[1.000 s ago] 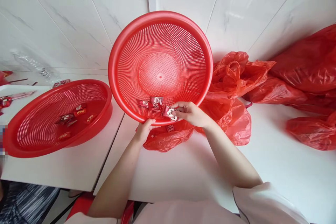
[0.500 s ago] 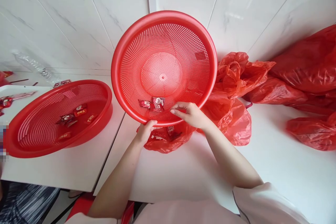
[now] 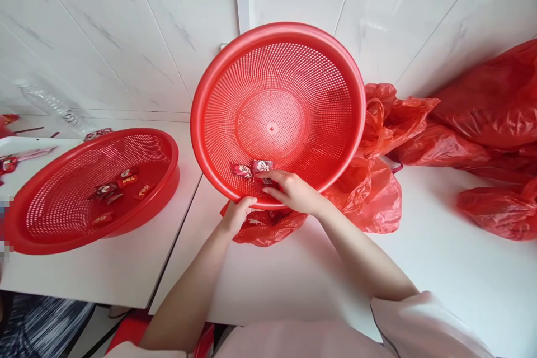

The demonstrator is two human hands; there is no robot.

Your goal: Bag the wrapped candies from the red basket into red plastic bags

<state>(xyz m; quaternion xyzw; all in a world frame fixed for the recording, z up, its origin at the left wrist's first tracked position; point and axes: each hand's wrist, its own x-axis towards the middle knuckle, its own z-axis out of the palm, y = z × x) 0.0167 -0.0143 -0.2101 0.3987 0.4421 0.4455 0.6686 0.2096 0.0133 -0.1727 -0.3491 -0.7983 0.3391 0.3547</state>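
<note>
My left hand [image 3: 235, 216] grips the lower rim of a round red perforated basket [image 3: 314, 84], which is tilted up so its inside faces me. My right hand [image 3: 289, 191] reaches over that rim, its fingers curled onto small red-and-white wrapped candies [image 3: 251, 168] lying at the basket's low edge. Under the basket sits an open red plastic bag [image 3: 264, 228] with a few candies inside.
A second red basket [image 3: 25, 235] with several candies lies flat at the left on a white table [image 3: 104, 268]. Crumpled red plastic bags [image 3: 482, 123] pile up at the right on the white counter [image 3: 440, 268]. White tiled wall behind; a clear plastic bottle [image 3: 54, 105] far left.
The tilted basket has shifted right. My right hand dropped a candy from the rim into the bag below, then moved left into the basket onto the remaining candies.
</note>
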